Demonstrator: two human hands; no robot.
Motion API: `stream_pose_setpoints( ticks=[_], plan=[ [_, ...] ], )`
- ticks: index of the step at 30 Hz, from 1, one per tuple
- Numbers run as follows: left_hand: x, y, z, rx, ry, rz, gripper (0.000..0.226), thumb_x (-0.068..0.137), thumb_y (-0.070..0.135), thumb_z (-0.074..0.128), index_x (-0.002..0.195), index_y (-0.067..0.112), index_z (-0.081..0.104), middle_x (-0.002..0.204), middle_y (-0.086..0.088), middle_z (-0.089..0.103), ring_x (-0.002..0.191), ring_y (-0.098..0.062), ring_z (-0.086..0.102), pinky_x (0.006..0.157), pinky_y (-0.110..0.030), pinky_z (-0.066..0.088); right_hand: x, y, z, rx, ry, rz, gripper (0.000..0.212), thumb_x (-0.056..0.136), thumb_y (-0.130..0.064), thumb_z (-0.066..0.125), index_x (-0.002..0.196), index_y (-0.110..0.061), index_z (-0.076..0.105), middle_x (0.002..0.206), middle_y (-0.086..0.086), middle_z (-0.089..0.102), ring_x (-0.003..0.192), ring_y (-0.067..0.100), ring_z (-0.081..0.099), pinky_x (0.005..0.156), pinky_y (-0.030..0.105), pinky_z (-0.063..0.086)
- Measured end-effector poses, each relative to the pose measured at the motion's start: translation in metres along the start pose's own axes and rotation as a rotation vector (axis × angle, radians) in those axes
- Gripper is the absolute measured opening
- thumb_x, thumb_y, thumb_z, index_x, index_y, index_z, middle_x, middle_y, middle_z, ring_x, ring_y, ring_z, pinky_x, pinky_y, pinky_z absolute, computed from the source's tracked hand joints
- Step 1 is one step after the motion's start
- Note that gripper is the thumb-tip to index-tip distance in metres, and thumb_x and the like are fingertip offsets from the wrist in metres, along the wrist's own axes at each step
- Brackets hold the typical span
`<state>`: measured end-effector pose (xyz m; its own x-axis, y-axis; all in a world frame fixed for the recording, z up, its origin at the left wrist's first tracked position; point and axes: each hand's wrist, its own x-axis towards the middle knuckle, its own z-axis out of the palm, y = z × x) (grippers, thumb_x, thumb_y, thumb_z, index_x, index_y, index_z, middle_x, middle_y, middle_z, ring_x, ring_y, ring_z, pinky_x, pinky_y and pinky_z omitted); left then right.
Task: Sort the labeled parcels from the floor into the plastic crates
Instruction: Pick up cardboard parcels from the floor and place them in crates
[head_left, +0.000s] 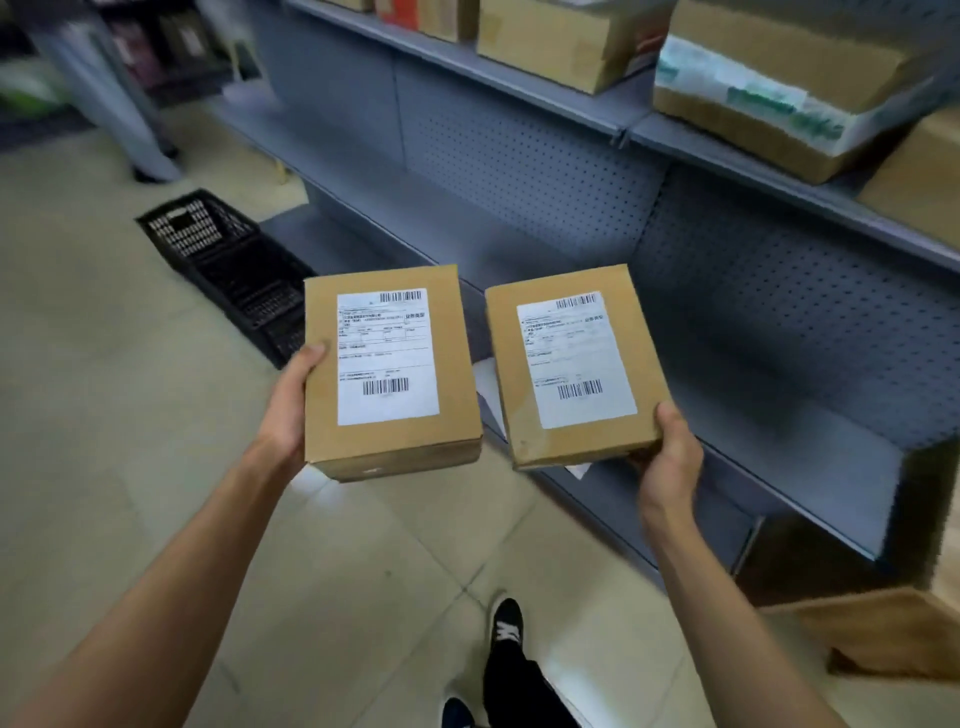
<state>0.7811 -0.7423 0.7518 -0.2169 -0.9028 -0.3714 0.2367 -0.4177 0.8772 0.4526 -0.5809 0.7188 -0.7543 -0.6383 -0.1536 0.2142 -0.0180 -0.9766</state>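
Nearest, down on the tiled floor (130, 415), a dark shoe (505, 621) and a black trouser leg (514, 686) show between two bare forearms reaching forward. Off by the right edge of the floor a brown paper bag (883, 634) sits against the foot of the shelving. The left hand (291, 405) grips the left parcel (389, 371) by its left side, thumb lying on the top face and fingers tucked out of sight beneath. The right hand (670, 454) grips the right parcel (576, 364) at its near right corner, thumb on top, fingers curled under. Both parcels are plain brown cardboard boxes held flat in the air, side by side with a narrow gap between them, each with a white shipping label and barcodes facing up; the print is too small to read. Behind the right parcel something white lies on the lowest grey shelf (779, 467), mostly hidden. Past the left parcel a black plastic crate (228, 265) with latticed walls stands on the floor against the front edge of the shelving. Farther back rises the perforated grey back panel (519, 171), and on the upper shelf (571, 101) sit more cardboard boxes (561, 36), one wrapped in whitish film (753, 98)
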Motion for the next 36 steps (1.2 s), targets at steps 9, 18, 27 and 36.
stream_pose_setpoints(
  ticks=[9, 18, 27, 36],
  plan=[
    [0.061, 0.064, -0.056, -0.027, 0.212, 0.097, 0.044, 0.103, 0.046, 0.046, 0.124, 0.017, 0.071, 0.126, -0.01, 0.072, 0.106, -0.026, 0.072, 0.095, -0.042, 0.056, 0.079, 0.009, 0.162, 0.012, -0.203, 0.021, 0.041, 0.101, -0.041, 0.049, 0.128, -0.018, 0.069, 0.122, -0.002, 0.073, 0.111, 0.017, 0.067, 0.092, 0.03, 0.054],
    [0.095, 0.121, -0.101, -0.142, 0.366, 0.19, 0.053, 0.102, 0.047, 0.044, 0.138, 0.013, 0.063, 0.13, -0.013, 0.07, 0.11, -0.029, 0.071, 0.089, -0.038, 0.058, 0.125, -0.004, 0.3, 0.038, -0.335, 0.127, 0.036, 0.099, -0.044, 0.05, 0.116, -0.022, 0.073, 0.117, 0.0, 0.075, 0.113, 0.023, 0.069, 0.099, 0.051, 0.056],
    [0.147, 0.161, -0.194, -0.245, 0.436, 0.271, 0.056, 0.103, 0.045, 0.043, 0.142, 0.008, 0.059, 0.135, -0.017, 0.066, 0.119, -0.034, 0.065, 0.092, -0.039, 0.059, 0.128, 0.01, 0.443, 0.011, -0.408, 0.165, 0.028, 0.096, -0.047, 0.054, 0.105, -0.03, 0.074, 0.107, -0.006, 0.077, 0.097, 0.012, 0.071, 0.097, 0.054, 0.056],
    [0.213, 0.217, -0.33, -0.245, 0.553, 0.289, 0.051, 0.1, 0.047, 0.052, 0.13, 0.01, 0.068, 0.13, -0.021, 0.068, 0.116, -0.036, 0.066, 0.106, -0.049, 0.049, 0.118, 0.035, 0.623, -0.01, -0.484, 0.163, 0.024, 0.095, -0.047, 0.056, 0.099, -0.027, 0.07, 0.103, -0.006, 0.076, 0.099, 0.017, 0.07, 0.096, 0.056, 0.055]
  ],
)
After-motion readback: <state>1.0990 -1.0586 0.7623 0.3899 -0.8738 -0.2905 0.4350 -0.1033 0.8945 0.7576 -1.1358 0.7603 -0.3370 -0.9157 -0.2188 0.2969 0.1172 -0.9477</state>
